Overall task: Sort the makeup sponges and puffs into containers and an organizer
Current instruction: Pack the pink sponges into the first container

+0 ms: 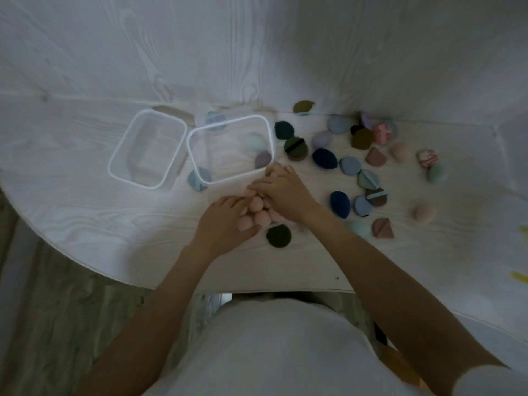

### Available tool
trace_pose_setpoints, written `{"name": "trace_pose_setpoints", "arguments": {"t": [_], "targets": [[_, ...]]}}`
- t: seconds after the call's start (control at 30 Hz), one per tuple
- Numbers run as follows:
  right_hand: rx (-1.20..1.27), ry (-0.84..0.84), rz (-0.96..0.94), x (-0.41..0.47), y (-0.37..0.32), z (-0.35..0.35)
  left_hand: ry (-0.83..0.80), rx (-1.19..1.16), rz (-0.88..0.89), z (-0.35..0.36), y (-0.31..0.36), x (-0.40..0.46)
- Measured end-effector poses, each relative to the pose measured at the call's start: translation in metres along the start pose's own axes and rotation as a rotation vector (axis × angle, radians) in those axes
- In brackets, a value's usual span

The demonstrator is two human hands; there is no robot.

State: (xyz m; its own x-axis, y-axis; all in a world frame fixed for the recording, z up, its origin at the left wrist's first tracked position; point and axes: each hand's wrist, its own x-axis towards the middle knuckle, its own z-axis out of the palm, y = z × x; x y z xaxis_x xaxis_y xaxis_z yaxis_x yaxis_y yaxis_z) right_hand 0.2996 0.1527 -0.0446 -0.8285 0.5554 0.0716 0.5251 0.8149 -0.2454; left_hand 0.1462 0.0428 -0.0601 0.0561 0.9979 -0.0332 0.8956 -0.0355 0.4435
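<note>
Two sponges lie in right-hand container [230,150]; left-hand container [148,152] beside it holds none. Both hands, left hand [225,221] and right hand [281,190], grip pink sponges [257,210] just before container. Most puffs [371,161] remain scattered beyond.

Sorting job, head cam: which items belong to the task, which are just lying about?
In the job:
- left hand and right hand, gathering pink sponges
- two clear containers
- loose sponges and puffs on the table

Just lying about:
- yellow bits at the right edge; what they are is unclear
</note>
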Motion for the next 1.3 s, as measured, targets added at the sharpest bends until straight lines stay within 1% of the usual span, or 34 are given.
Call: {"name": "trace_pose_setpoints", "arguments": {"t": [0.1,0.17,0.23,0.3,0.33,0.4,0.43,0.5,0.57,0.67,0.73,0.8,0.83,0.9,0.97,1.0,1.03,1.13,1.2,1.23,1.3], "targets": [[0.258,-0.009,0.166,-0.039,0.019,-0.028,0.121,0.003,0.008,-0.012,0.022,0.006],[0.356,0.043,0.336,-0.077,0.036,-0.044,0.128,-0.072,0.016,-0.021,0.049,0.019],[0.339,0.109,0.55,-0.125,0.064,-0.054,0.106,-0.148,0.117,-0.02,0.087,0.042],[0.196,0.193,0.73,-0.17,0.096,-0.053,0.049,-0.227,0.209,-0.008,0.124,0.072],[0.117,0.203,0.812,-0.192,0.114,-0.055,0.019,-0.262,0.24,0.006,0.144,0.091],[0.033,0.11,0.973,-0.22,0.139,-0.055,0.002,-0.27,0.295,0.035,0.175,0.125],[0.04,0.058,1.055,-0.23,0.15,-0.057,-0.013,-0.264,0.308,0.051,0.191,0.144],[0.125,0.002,1.18,-0.242,0.169,-0.058,-0.104,-0.266,0.303,0.077,0.219,0.182],[0.179,-0.021,1.187,-0.244,0.18,-0.053,-0.155,-0.197,0.376,0.097,0.239,0.213],[0.241,-0.002,1.148,-0.245,0.192,-0.045,-0.148,0.0,0.463,0.12,0.256,0.255],[0.262,0.038,1.133,-0.249,0.198,-0.045,-0.207,0.129,0.417,0.132,0.263,0.276],[0.297,0.08,1.111,-0.256,0.2,-0.046,-0.319,0.255,0.342,0.14,0.266,0.288],[0.32,0.113,1.088,-0.259,0.199,-0.047,-0.332,0.308,0.328,0.143,0.266,0.292],[0.391,0.199,1.064,-0.265,0.196,-0.05,-0.274,0.419,0.344,0.146,0.267,0.295],[0.442,0.249,1.072,-0.264,0.195,-0.055,-0.204,0.493,0.358,0.14,0.268,0.296],[0.446,0.252,1.072,-0.262,0.194,-0.059,-0.167,0.451,0.338,0.134,0.269,0.293],[0.444,0.246,1.055,-0.258,0.192,-0.061,-0.122,0.357,0.314,0.128,0.268,0.287],[0.497,0.271,0.99,-0.243,0.18,-0.07,0.031,-0.06,0.272,0.104,0.256,0.243],[0.579,0.268,0.925,-0.222,0.163,-0.071,0.144,-0.306,0.152,0.082,0.231,0.197],[0.636,0.253,0.91,-0.21,0.153,-0.073,0.19,-0.389,0.077,0.071,0.218,0.173],[0.747,0.144,0.884,-0.177,0.123,-0.071,0.274,-0.478,-0.096,0.047,0.181,0.117]]}}
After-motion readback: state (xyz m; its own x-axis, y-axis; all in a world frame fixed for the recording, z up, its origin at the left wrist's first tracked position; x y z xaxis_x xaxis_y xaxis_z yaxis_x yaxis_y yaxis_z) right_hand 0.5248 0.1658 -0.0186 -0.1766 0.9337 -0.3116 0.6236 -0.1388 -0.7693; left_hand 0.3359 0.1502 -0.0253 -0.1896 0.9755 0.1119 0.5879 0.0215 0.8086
